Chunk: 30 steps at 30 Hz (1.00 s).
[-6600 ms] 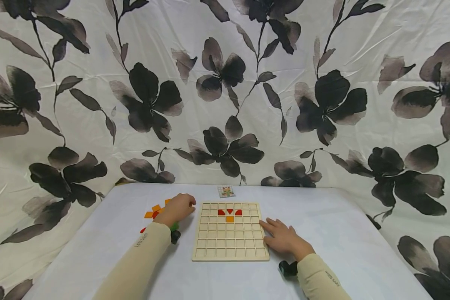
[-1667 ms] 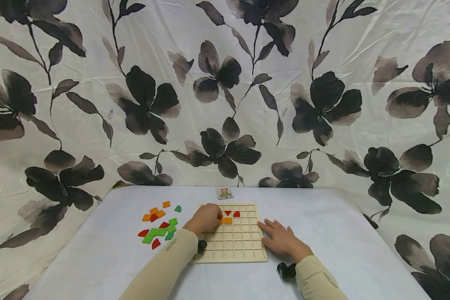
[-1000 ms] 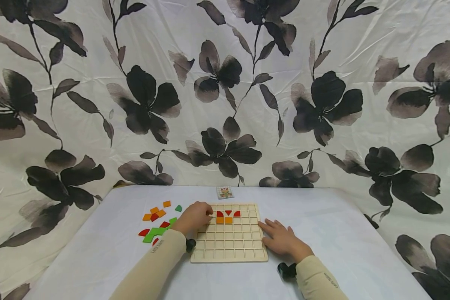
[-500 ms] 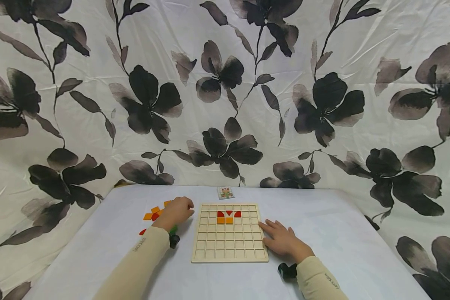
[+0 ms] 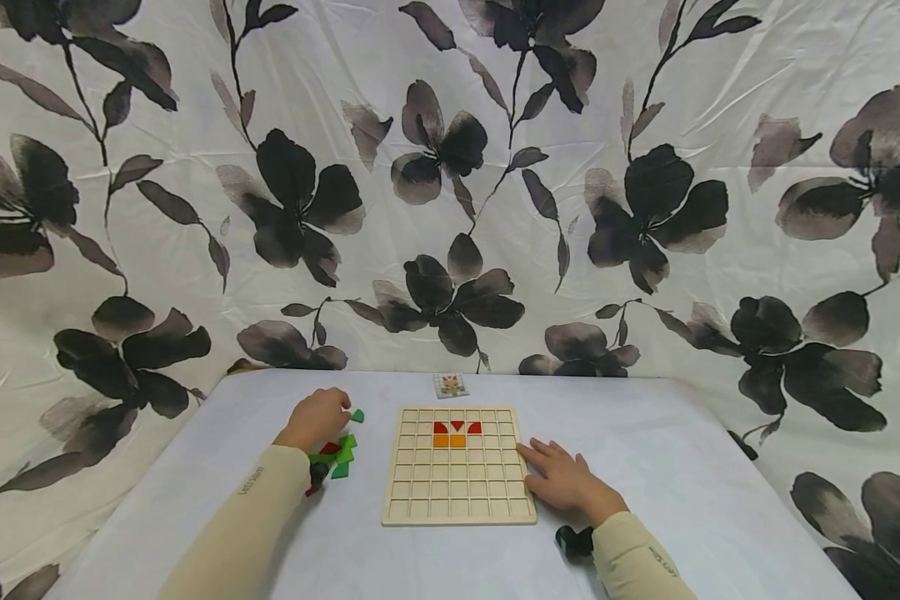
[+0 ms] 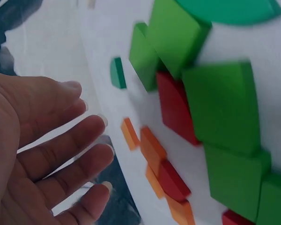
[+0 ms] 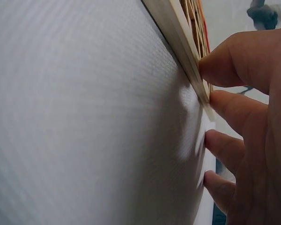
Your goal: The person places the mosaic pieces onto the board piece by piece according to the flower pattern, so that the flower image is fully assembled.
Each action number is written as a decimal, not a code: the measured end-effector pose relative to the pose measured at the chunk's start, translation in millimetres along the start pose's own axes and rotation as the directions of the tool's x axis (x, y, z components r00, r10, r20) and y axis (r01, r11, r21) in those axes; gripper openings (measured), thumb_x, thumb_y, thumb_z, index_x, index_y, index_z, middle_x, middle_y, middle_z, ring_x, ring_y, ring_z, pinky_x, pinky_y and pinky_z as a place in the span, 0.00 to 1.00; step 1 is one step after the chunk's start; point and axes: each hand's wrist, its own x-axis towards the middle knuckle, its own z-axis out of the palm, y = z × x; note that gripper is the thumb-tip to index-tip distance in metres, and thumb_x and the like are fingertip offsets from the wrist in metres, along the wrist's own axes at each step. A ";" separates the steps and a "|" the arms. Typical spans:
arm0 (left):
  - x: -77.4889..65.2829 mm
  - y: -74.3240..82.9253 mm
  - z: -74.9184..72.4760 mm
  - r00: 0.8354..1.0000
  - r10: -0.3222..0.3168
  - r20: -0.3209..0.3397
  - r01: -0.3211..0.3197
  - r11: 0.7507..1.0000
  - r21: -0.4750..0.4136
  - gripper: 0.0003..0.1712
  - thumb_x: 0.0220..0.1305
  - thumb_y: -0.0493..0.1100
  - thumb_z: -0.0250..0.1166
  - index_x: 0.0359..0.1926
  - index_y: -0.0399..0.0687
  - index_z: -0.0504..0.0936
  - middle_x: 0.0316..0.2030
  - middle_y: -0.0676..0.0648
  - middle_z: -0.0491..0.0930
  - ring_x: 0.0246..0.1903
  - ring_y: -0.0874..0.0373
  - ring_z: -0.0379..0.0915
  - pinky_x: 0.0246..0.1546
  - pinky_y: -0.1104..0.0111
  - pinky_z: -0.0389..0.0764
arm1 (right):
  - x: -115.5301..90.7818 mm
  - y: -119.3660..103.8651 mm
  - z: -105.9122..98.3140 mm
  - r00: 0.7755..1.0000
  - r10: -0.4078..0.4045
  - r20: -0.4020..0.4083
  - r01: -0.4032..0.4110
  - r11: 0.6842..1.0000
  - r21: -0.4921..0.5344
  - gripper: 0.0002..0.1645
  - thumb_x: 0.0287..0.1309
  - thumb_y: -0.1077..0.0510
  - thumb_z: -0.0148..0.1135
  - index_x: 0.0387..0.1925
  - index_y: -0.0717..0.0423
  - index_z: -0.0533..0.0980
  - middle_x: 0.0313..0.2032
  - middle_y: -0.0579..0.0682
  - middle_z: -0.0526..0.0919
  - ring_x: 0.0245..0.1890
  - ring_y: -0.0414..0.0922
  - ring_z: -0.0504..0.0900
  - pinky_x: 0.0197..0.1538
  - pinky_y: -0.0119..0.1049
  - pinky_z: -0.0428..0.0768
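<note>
My left hand (image 5: 315, 421) hovers over the loose tiles on the table's left side, fingers relaxed and holding nothing. Past its fingertips in the left wrist view lie orange tiles (image 6: 152, 146), which the hand hides in the head view. Nearer that camera are green tiles (image 6: 222, 105) and a red piece (image 6: 176, 104). With fingers spread, my right hand (image 5: 566, 479) touches the right edge of the wooden grid board (image 5: 461, 487). Two orange squares (image 5: 450, 441) sit side by side in the board, below a row with a red triangle (image 5: 457, 425) between two red quarter-round pieces (image 5: 474, 428).
A small pattern card (image 5: 451, 385) lies behind the board near the table's far edge. One dark green piece (image 5: 357, 416) rests apart, right of the left hand. A white cloth covers the table (image 5: 645, 433), and a floral curtain (image 5: 450, 208) hangs behind it.
A second orange square now sits left of the first; the left hand was over that cell 1.7 s ago. Since then it has moved back left to the loose tiles. The right hand stays at the board.
</note>
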 end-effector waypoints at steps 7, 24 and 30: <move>3.5 -17.8 3.1 0.997 -0.077 0.029 0.075 0.996 0.047 0.18 0.63 0.37 0.59 0.53 0.36 0.79 0.48 0.38 0.82 0.45 0.44 0.77 0.53 0.43 0.71 | -0.2 0.0 0.1 1.000 0.002 -0.001 -0.002 1.000 0.005 0.33 0.62 0.49 0.52 0.69 0.44 0.65 0.72 0.53 0.62 0.73 0.60 0.55 0.67 0.71 0.48; -2.4 -26.7 7.3 0.987 -0.154 0.051 0.153 0.988 0.019 0.18 0.62 0.40 0.59 0.47 0.30 0.78 0.37 0.40 0.82 0.33 0.48 0.71 0.52 0.41 0.69 | 4.5 4.5 4.7 1.000 -0.001 -0.008 0.001 1.000 0.004 0.34 0.61 0.47 0.51 0.70 0.43 0.64 0.72 0.52 0.62 0.73 0.59 0.55 0.67 0.71 0.48; 0.0 -28.3 7.6 0.978 -0.190 0.091 0.194 0.980 -0.036 0.20 0.60 0.40 0.59 0.48 0.28 0.75 0.36 0.40 0.79 0.33 0.48 0.71 0.48 0.46 0.72 | 5.8 4.9 4.8 1.000 0.005 -0.006 -0.005 1.000 0.009 0.34 0.61 0.47 0.51 0.70 0.43 0.64 0.72 0.52 0.61 0.73 0.59 0.54 0.67 0.71 0.47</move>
